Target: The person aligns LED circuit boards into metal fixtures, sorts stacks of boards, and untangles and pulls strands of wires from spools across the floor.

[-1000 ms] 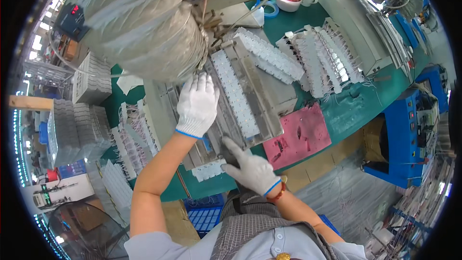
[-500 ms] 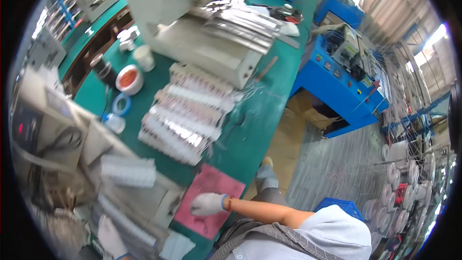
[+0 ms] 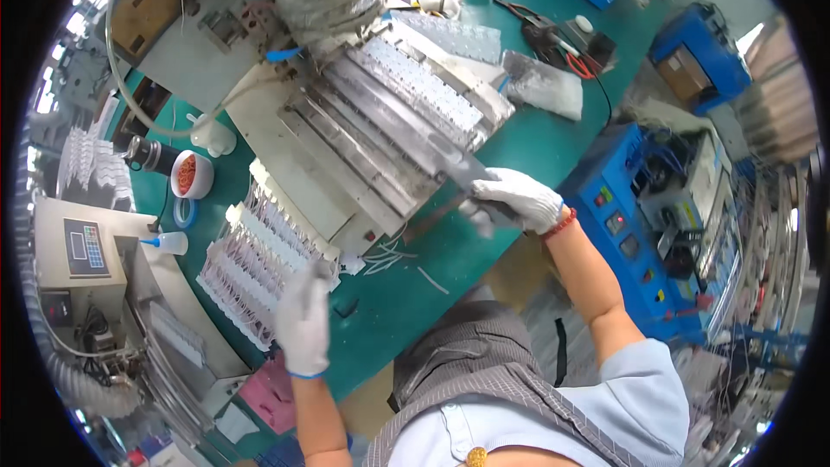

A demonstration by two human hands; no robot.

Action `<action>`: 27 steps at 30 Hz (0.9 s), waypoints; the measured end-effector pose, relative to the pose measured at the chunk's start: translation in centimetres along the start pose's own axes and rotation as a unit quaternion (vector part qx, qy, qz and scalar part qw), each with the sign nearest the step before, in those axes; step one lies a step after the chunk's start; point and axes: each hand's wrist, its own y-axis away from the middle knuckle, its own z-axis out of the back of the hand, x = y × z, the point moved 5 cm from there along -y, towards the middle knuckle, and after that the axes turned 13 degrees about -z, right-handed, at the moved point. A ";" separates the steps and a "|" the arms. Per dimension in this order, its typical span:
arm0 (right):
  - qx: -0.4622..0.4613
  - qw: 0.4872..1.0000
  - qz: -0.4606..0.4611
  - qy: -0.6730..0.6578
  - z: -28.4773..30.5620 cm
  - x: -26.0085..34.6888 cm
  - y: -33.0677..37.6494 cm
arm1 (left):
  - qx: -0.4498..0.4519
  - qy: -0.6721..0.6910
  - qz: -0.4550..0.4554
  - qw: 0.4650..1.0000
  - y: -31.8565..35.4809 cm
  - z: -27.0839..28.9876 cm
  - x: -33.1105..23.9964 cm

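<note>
While the right hand (image 3: 517, 199) in its white glove grips the end of a long grey metal strip (image 3: 432, 151) on the big ridged machine (image 3: 346, 147), a slow, straight pull along the grooves looks best. Just beside the machine, the left hand (image 3: 304, 322) rests half open on rows of clear bumpy plastic trays (image 3: 246, 272) on the green bench (image 3: 406, 294).

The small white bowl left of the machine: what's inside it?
The white bowl holds a heap of small red-orange pieces, too small to identify. They cover the bottom, so anything beneath them is hidden. Neither the left hand nor the right hand is near it.
</note>
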 end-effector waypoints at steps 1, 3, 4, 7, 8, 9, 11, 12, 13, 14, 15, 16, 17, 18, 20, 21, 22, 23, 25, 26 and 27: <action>0.080 0.996 0.016 -0.032 -2.1 1.1 1.4 | 0.015 0.021 -0.027 0.999 -0.2 -2.3 -2.0; 0.126 0.981 -0.013 -0.149 -6.9 1.3 4.3 | 0.083 0.224 0.066 0.969 -0.7 -6.9 -3.9; 0.166 0.967 -0.019 -0.191 -8.6 1.0 6.0 | 0.152 0.235 0.054 0.958 -1.5 -8.7 -5.3; 0.248 0.883 -0.131 -0.377 -9.0 -3.3 9.6 | 0.078 0.450 0.078 0.886 -2.3 -14.8 -8.0; 0.269 0.885 -0.122 -0.359 -9.2 -3.8 10.6 | -0.008 0.760 0.255 0.598 -3.1 -17.2 -11.0; 0.334 0.844 -0.139 -0.397 -9.2 -5.0 11.2 | 0.004 0.824 0.197 0.531 -3.8 -18.4 -11.3; 0.369 0.833 -0.140 -0.388 -7.7 -5.3 12.1 | 0.027 0.949 0.116 0.293 -4.0 -20.2 -8.9; 0.334 0.868 -0.120 -0.347 -6.4 -5.0 12.5 | -0.085 0.788 0.218 0.569 -2.4 -19.6 -6.4; 0.299 0.887 -0.102 -0.336 -5.6 -4.4 13.1 | -0.171 0.676 0.301 0.651 -1.3 -17.0 -5.5; 0.233 0.929 -0.074 -0.279 -3.8 -5.0 13.5 | -0.221 0.610 0.163 0.743 -1.8 -13.5 -5.6; 0.126 0.973 -0.041 -0.188 -2.1 -4.5 13.8 | -0.283 0.531 0.124 0.789 -1.2 -9.8 -2.7; 0.013 0.995 -0.009 -0.094 -0.1 -3.9 14.1 | -0.282 0.419 0.107 0.856 -0.9 -5.6 -3.7; -0.168 0.975 0.095 0.112 3.1 -3.5 13.8 | -0.279 0.276 0.094 0.915 -0.5 -1.6 -2.0; -0.315 0.899 0.136 0.272 5.1 -2.8 13.1 | -0.269 0.126 0.082 0.951 -0.1 1.1 -1.2; -0.591 0.641 0.066 0.485 8.1 -1.0 11.7 | -0.208 -0.204 -0.014 0.957 -3.0 1.1 -6.2; -0.616 0.606 0.076 0.498 10.0 -0.7 10.3 | -0.115 -0.508 -0.109 0.847 -5.3 -0.8 -9.3; -0.640 0.569 0.087 0.509 13.1 -0.8 8.9 | -0.006 -0.401 -0.009 0.916 -7.4 -3.6 -9.2; -0.641 0.552 0.053 0.531 15.6 -1.0 7.0 | -0.004 -0.443 -0.015 0.896 -8.6 -6.3 -8.4; -0.574 0.583 0.014 0.575 17.3 -3.1 4.9 | -0.078 -0.314 -0.044 0.945 -8.6 -9.1 -7.2; -0.514 0.615 -0.027 0.597 17.2 -3.1 4.2 | -0.087 -0.321 -0.030 0.943 -8.7 -9.4 -6.5; -0.481 0.578 0.015 0.659 16.8 -0.8 3.9 | -0.105 -0.267 0.033 0.957 -8.5 -9.3 -5.5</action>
